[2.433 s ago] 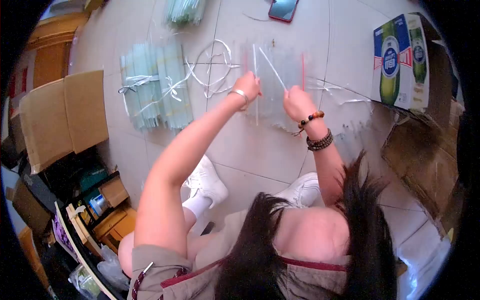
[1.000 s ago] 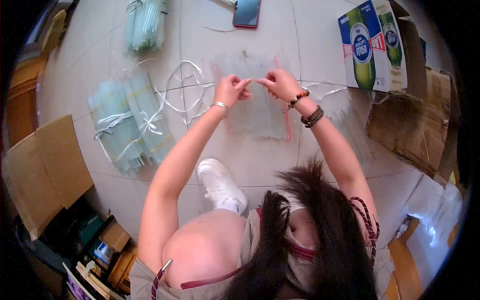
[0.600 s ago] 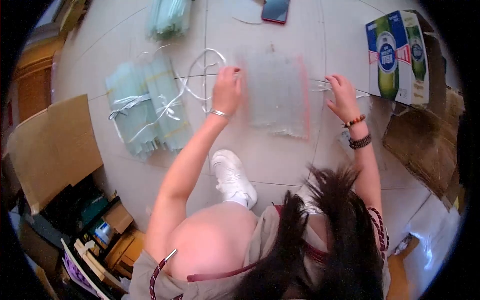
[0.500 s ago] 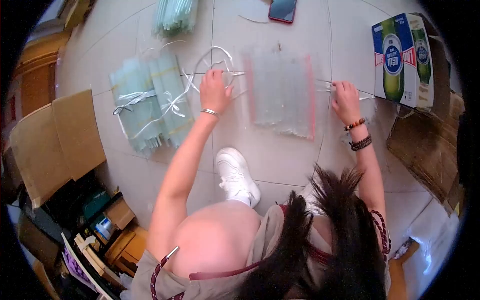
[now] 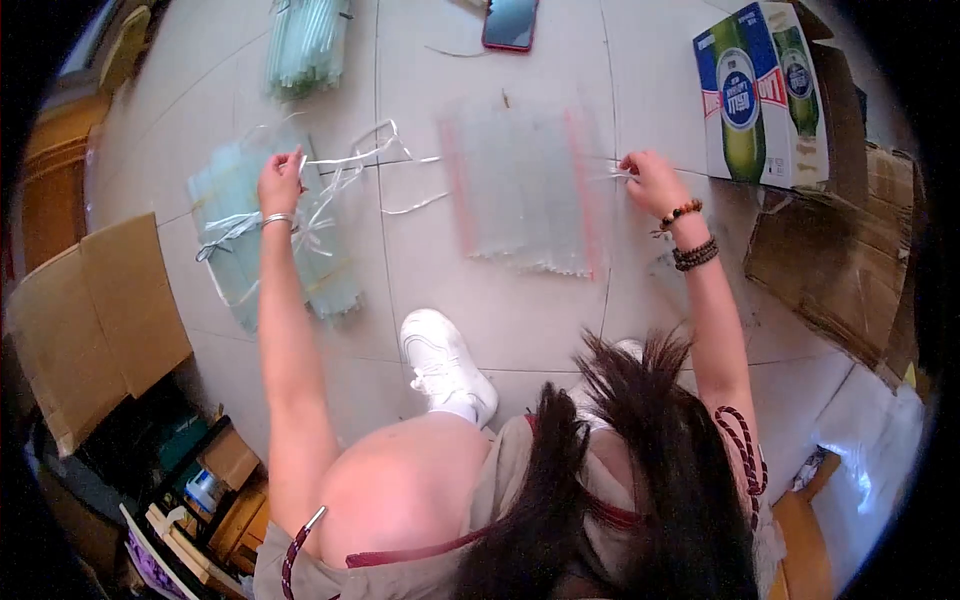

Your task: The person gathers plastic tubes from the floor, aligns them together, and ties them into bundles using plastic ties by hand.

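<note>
A stack of clear plastic sleeves with reddish edges [image 5: 520, 195] lies on the tiled floor between my hands, slightly blurred. White plastic string [image 5: 425, 200] comes out from both of its sides. My left hand [image 5: 281, 185] is closed on a length of this string, above tied bundles of pale green sleeves [image 5: 222, 215] on the left. To the right of the stack, my right hand [image 5: 652, 184] pinches the string's other side. Loops of white string [image 5: 385, 140] lie between the stack and the tied bundles. Whether the string passes under the stack is hidden.
Another sleeve bundle [image 5: 307, 45] lies at the far left, with a phone [image 5: 510, 22] to its right. A beer carton [image 5: 765, 100] stands at the right, above flattened cardboard [image 5: 830, 255]. Brown cardboard [image 5: 100, 325] stands at the left. My white shoe [image 5: 440, 362] is near the stack.
My left hand has moved left, away from the stack, drawing string with it. My right hand still grips its side. The whole view has shifted somewhat.
</note>
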Motion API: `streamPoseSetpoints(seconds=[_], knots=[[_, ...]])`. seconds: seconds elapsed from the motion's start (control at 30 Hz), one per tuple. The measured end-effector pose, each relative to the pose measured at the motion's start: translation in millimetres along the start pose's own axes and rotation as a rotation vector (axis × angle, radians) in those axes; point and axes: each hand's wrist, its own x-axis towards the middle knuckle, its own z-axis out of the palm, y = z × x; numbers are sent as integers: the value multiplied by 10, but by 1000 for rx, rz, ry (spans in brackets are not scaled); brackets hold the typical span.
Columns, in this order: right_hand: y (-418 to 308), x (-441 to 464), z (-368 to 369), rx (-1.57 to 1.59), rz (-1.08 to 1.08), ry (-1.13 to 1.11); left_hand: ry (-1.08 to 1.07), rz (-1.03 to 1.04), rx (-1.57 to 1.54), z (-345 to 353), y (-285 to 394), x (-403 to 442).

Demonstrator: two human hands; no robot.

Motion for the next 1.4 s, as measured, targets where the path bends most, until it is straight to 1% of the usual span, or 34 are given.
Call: streamPoseSetpoints(seconds=[0.03, 0.13, 0.17, 0.23, 0.27, 0.33, 0.4, 0.47, 0.5, 0.53, 0.6, 0.67, 0.7, 0.77, 0.8, 0.83, 0.87, 0.9, 0.93, 1.0, 1.03, 1.13, 1.23, 1.33, 1.37, 1.4], knots=[[-110, 11, -121, 8, 59, -76, -96, -116, -230, -26, 35, -27], [-89, 50, -73, 135, 233, -103, -320, -257, -876, -204, 337, -311], [-22, 90, -58, 132, 230, -127, -290, -214, -846, -254, 419, -398], [129, 175, -58, 124, 216, -171, -194, -90, -881, -439, 357, -375], [38, 184, -144, 184, 211, -169, -148, -26, -898, -553, 316, -344], [-64, 160, -391, 297, 204, -166, 111, 33, -817, -864, 145, -208], [-96, 171, -417, 246, 190, -114, 355, 90, -734, -1054, 1, -96], [-84, 214, -452, 195, 204, -95, 802, -45, 421, -921, 134, -180], [92, 274, -284, 63, 141, 8, 854, 38, 719, -774, 201, -275], [72, 289, -292, 41, 183, 14, 944, 104, 1026, -626, 273, -373], [-157, 367, -274, 1, 266, 27, 898, 533, 1024, -262, 427, -634], [-198, 410, -183, -14, 221, 151, 261, 923, 989, 241, 267, -735], [-204, 431, -131, -18, 196, 212, 3, 1084, 758, 529, 419, -850], [-196, 520, -67, 33, 251, 111, -123, 1209, 634, 986, 585, -1054], [-192, 547, -48, 56, 277, 61, -103, 1163, 664, 1081, 508, -991], [-191, 550, -32, 94, 333, 49, -84, 1115, 691, 1217, 393, -917], [-173, 539, -44, 134, 338, 42, -64, 1065, 715, 1301, 368, -868], [-133, 520, -64, 175, 343, 35, -15, 1093, 738, 1300, 330, -781], [-96, 493, -86, 220, 350, 27, -101, 1003, 786, 1249, 351, -757], [10, 424, -157, 253, 310, -99, -276, 824, 882, 1133, 407, -690], [2, 380, -208, 271, 291, -161, -323, 788, 961, 1095, 397, -648], [-60, 248, -307, 194, 219, -287, -218, 902, 806, 947, 294, -719], [-20, 196, -152, 256, 110, -5, -636, 172, 247, 698, 621, -847], [-86, 388, -198, 383, 205, 133, -704, 135, -182, 435, 800, -993], [-191, 457, -289, 318, 243, 117, -677, 154, -218, 344, 947, -1073], [-200, 536, -282, 334, 227, 131, -642, 149, -272, 266, 1081, -1163]])
